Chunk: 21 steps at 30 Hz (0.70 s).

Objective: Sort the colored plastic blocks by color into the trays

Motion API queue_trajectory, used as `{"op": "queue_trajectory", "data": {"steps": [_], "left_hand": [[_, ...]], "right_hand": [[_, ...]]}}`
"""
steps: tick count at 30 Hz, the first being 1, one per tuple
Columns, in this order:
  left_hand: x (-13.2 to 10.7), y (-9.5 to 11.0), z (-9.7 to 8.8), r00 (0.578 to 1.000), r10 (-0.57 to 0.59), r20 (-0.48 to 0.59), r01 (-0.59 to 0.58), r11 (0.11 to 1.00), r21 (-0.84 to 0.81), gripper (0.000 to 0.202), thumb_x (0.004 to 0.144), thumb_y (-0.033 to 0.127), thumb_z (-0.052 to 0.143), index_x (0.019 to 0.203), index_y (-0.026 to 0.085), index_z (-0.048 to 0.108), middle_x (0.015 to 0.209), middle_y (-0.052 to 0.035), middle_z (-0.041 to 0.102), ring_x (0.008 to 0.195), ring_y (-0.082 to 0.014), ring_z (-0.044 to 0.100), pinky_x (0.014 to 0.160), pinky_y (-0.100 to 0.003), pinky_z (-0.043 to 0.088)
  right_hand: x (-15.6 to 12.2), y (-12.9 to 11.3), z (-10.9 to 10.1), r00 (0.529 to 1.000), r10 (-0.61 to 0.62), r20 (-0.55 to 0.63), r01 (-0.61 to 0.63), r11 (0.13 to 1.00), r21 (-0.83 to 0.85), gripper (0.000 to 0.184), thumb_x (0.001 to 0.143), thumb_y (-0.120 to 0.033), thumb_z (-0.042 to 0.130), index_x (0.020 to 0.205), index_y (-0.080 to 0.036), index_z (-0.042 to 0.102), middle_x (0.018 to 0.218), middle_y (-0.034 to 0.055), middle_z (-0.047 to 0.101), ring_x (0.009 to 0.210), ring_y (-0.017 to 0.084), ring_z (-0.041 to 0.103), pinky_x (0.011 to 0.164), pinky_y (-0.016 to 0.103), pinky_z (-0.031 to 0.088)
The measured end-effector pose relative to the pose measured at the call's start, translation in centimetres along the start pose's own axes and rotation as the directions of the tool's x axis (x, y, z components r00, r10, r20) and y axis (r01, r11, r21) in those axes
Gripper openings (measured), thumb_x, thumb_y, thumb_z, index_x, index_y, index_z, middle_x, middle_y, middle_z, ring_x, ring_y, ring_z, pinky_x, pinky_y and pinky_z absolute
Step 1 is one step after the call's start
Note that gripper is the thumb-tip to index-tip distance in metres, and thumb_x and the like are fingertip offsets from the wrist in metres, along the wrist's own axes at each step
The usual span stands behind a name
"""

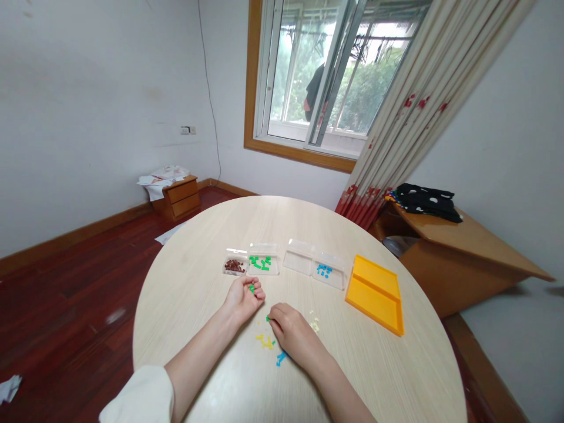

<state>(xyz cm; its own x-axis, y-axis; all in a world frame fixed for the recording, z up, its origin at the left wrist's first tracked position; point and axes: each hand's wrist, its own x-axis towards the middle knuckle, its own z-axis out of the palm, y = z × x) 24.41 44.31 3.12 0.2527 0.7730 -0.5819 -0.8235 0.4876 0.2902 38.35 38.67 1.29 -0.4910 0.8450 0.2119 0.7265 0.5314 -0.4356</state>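
Note:
My left hand (245, 296) is turned palm up with its fingers curled, cupping a few small green pieces (251, 288). To its right, my right hand (286, 326) faces down over the table, thumb and fingertips pinching a small green piece (268, 318). Just below the right fingertips lie loose yellow pieces (265, 341) and one more green piece (274, 342). Blue pieces (281, 358) lie under the right wrist's near side. Cream pieces (314, 322) are scattered right of that hand, partly hidden by it. A clear box of green pieces (260, 263) stands beyond my left hand.
On the round table (185, 305) stand a clear box of brown pieces (234, 265), a clear open box (298, 261) and a clear box of blue pieces (325, 271). A yellow two-part tray (374, 294) lies at the right. Beyond the table's right edge is a wooden desk (476, 247).

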Motion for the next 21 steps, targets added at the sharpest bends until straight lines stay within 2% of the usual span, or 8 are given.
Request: {"op": "queue_trajectory", "data": {"steps": [14,21], "left_hand": [[0.08,-0.07,-0.01,1.0,-0.006,0.004,0.006,1.0,0.001,0.015,0.074,0.005,0.037,0.064,0.017,0.037,0.051,0.0026,0.033,0.04,-0.0074,0.028,0.037,-0.016,0.027],[-0.07,-0.13,0.1,1.0,-0.008,-0.003,0.008,1.0,-0.011,0.015,0.073,0.005,0.037,0.064,0.017,0.037,0.052,0.0029,0.033,0.04,-0.0076,0.029,0.037,-0.016,0.028]], "right_hand": [[-0.01,0.02,-0.3,0.995,0.096,0.033,-0.095,0.995,-0.028,0.019,0.074,0.001,0.046,0.069,-0.016,0.053,0.073,0.0024,0.055,0.071,0.014,0.053,0.065,0.023,0.039],[-0.04,0.31,-0.95,0.989,0.148,0.015,-0.148,0.989,0.013,0.02,0.071,0.002,0.044,0.07,-0.016,0.053,0.072,0.0024,0.056,0.07,0.014,0.053,0.065,0.023,0.039]]}}
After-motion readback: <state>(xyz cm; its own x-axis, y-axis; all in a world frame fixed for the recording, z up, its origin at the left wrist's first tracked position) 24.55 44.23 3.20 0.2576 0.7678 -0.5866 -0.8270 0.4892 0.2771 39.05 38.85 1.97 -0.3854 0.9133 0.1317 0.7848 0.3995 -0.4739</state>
